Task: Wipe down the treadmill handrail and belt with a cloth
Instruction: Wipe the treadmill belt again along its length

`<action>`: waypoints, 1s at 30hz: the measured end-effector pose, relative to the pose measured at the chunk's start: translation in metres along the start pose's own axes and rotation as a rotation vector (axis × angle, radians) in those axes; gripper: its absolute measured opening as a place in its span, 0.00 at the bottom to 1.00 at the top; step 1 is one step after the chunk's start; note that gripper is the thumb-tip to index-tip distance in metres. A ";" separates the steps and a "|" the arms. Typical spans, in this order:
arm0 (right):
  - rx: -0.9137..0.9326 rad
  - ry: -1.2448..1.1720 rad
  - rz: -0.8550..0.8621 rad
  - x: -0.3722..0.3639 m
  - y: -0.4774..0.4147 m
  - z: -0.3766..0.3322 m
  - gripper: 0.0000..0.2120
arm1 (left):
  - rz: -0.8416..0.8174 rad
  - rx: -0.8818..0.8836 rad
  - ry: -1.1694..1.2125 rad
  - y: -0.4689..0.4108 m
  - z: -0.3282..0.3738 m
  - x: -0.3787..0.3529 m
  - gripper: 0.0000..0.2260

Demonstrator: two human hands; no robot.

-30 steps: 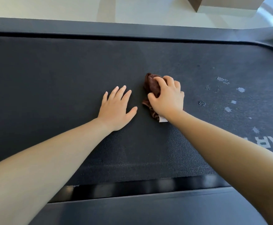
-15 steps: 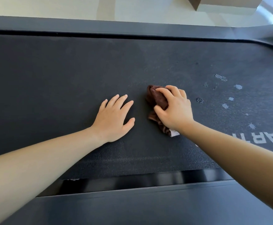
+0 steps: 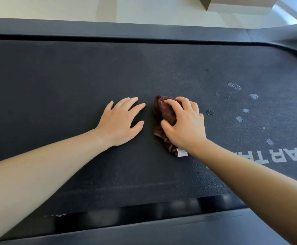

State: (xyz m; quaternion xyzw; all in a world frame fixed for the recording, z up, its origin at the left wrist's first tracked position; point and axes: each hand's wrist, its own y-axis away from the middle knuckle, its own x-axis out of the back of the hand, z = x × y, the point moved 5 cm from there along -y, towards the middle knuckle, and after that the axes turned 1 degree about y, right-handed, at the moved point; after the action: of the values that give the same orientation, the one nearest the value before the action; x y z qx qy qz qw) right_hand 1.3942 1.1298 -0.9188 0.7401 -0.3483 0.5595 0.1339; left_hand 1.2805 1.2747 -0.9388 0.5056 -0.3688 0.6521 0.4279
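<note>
Leans on the dark belt with the left hand, flat, fingers a bit spread and holding nothing. Grips the brown cloth with the right hand, just at three o'clock of the left one, fingers curled over the bunched cloth and pushing it down on the middle of the belt. Looks like wiping the belt right now.

Seems only part done. Looks plain and dark at nine o'clock of the hands, but shows pale splat spots at three o'clock of the cloth, near the white letters, not yet rubbed off. Most likely needs a push that way next. Shows no handrail here, so cannot tell if that part is wiped or left to do.
</note>
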 end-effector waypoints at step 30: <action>0.106 -0.038 0.016 -0.061 -0.268 0.001 0.26 | 0.103 0.221 0.071 -0.162 -0.064 0.003 0.28</action>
State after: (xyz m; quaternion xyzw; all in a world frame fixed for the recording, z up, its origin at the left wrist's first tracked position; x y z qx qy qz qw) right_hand 1.5646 1.3452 -0.9244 0.7537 -0.3265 0.5642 0.0834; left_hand 1.4092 1.3923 -0.9415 0.5067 -0.3048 0.7274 0.3481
